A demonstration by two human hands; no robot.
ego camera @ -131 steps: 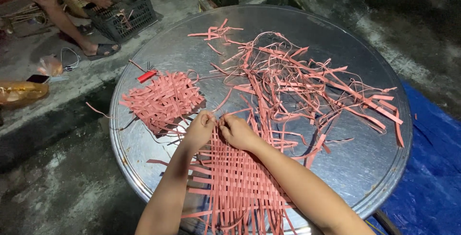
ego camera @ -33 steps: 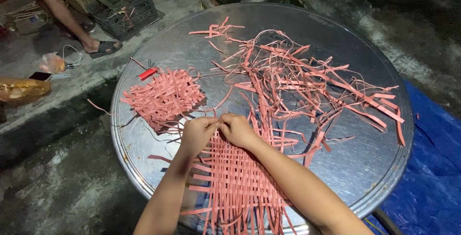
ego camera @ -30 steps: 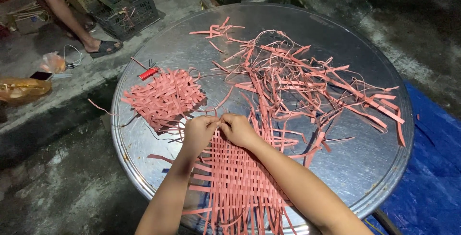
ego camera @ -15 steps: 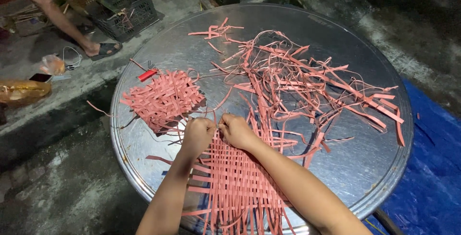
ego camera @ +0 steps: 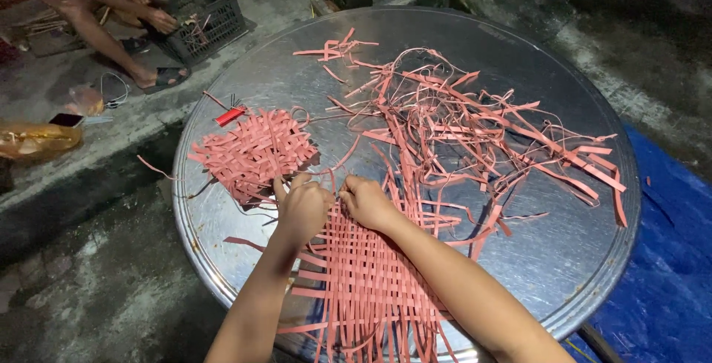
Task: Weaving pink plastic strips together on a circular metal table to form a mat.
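The woven mat of thin pink strips lies on the near part of the round metal surface, and its loose ends hang over the near edge. Both hands work at its far edge, very close to each other. The left hand is curled, the fingers pressed together on the strips at the left corner of the weave; the right hand is closed in a pinch on a strip just beside it, though I cannot tell exactly which strip it holds. The mat looks light, flat and flexible, and I judge that the strips are thin and somewhat springy, so the open weave can slide apart easily if it is lifted by one strip only. It seems better to hold it where the strips cross, near the working edge, and to press the finished part flat. A second, smaller woven piece lies to the left, near a small red tool. A tangled heap of loose strips spreads over the far and right part of the surface. Another person sits on the ground beside a dark crate.
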